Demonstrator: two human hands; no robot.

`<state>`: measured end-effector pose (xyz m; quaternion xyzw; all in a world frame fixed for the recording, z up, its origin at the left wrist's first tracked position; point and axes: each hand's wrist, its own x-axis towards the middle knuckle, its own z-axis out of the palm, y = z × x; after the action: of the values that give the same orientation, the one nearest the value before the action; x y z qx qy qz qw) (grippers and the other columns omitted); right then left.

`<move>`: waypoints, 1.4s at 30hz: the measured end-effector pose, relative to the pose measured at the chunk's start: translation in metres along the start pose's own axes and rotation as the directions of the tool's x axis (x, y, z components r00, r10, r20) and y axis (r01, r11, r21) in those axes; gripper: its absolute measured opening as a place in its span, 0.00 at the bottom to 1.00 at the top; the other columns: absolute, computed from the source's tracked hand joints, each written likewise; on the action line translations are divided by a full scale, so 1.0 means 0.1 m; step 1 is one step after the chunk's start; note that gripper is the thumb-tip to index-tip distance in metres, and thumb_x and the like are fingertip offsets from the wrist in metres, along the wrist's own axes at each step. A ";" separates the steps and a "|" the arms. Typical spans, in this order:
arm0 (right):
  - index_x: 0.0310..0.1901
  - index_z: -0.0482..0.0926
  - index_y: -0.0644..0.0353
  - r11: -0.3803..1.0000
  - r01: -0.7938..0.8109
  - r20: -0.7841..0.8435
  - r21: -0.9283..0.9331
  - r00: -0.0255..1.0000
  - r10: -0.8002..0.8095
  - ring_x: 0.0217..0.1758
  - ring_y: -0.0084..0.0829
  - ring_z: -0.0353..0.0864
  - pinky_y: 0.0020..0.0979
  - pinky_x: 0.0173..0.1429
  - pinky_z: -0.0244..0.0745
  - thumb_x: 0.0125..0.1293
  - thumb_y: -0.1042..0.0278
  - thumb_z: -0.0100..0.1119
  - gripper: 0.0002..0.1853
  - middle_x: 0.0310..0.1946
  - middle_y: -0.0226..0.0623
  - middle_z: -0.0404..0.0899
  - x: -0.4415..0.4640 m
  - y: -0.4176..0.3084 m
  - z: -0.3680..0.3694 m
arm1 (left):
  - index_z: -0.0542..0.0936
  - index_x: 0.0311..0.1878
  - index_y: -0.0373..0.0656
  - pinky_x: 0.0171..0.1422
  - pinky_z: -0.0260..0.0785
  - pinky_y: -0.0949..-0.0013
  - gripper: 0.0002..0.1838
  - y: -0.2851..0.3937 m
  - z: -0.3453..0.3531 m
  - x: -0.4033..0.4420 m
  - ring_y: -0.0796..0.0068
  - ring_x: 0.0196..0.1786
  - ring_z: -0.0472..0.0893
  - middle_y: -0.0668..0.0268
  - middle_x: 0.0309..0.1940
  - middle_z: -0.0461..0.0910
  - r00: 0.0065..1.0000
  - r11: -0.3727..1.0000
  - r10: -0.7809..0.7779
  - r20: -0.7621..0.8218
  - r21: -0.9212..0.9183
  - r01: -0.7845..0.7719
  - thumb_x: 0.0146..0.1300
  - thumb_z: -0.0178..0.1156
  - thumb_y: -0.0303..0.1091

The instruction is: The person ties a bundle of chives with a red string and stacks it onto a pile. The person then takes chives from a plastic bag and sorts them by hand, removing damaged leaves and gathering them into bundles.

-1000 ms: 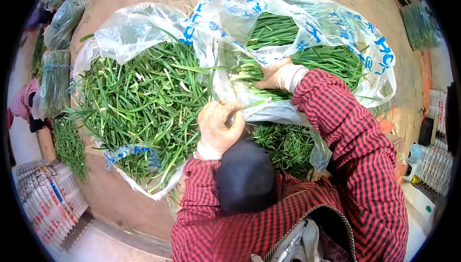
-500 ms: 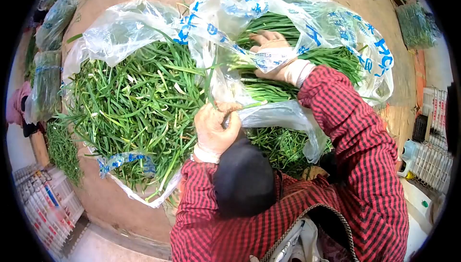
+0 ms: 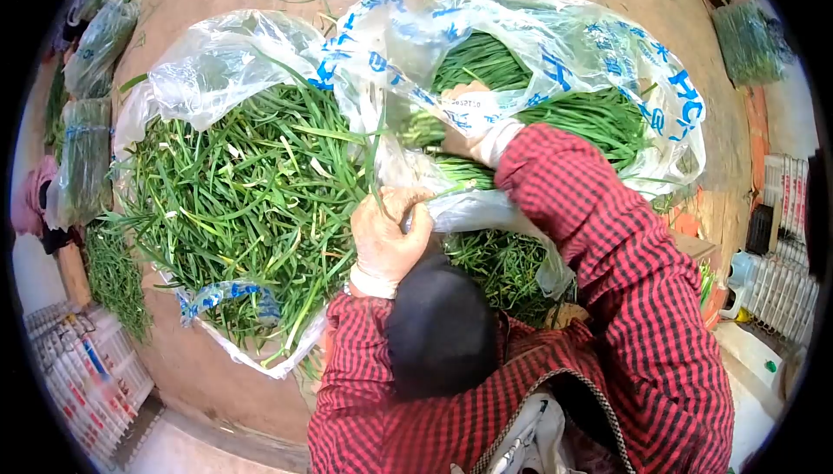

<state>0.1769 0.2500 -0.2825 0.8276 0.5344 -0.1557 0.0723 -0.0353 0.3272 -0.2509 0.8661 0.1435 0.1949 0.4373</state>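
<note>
From my distance, I am watching the long green-stemmed bundle with pale ends (image 3: pixel 599 122), which is lying inside the clear plastic bag with blue print (image 3: pixel 675 109). Its long axis is running roughly sideways, the pale ends pointing left. The bare right hand (image 3: pixel 462 136) is being the nearer one, touching near these ends; plastic is covering its fingers, so I cannot tell if it is grasping. The bare left hand (image 3: pixel 388 227) is staying apart, lower left, clenched, seemingly pinching a thin pale-green stalk (image 3: pixel 457 186).
</note>
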 end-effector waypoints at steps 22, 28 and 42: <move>0.67 0.62 0.63 0.977 0.019 -0.424 0.213 0.903 0.074 0.68 0.50 0.67 0.53 0.76 0.46 0.45 0.45 0.69 0.50 0.62 0.55 0.70 -1.14 0.12 -0.34 | 0.73 0.55 0.33 0.59 0.70 0.65 0.22 0.35 0.74 0.55 0.64 0.51 0.79 0.55 0.50 0.80 0.999 0.994 0.030 -0.034 -0.103 -0.033 0.56 0.62 0.17; 0.45 0.78 0.67 0.870 -0.108 -0.170 0.481 0.962 0.214 0.39 0.47 0.82 0.41 0.55 0.74 0.43 0.49 0.70 0.32 0.33 0.49 0.81 -1.35 0.21 -0.50 | 0.73 0.57 0.34 0.57 0.70 0.66 0.19 0.84 0.63 0.56 0.65 0.53 0.79 0.56 0.50 0.79 0.996 0.973 -0.087 -0.019 -0.218 0.081 0.61 0.59 0.22; 0.57 0.73 0.61 0.403 0.145 -0.367 0.904 0.745 0.557 0.53 0.39 0.78 0.42 0.59 0.73 0.58 0.59 0.66 0.27 0.49 0.40 0.78 -3.02 0.57 -0.26 | 0.63 0.70 0.35 0.73 0.61 0.59 0.30 1.10 0.28 2.39 0.53 0.68 0.69 0.50 0.69 0.63 0.967 0.221 0.135 0.218 -0.958 0.185 0.67 0.53 0.37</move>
<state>0.1182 -0.0271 -0.1598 0.7981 0.2415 -0.1190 -0.5391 0.1971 0.3446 -0.1260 0.4172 -0.0532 0.1217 0.8990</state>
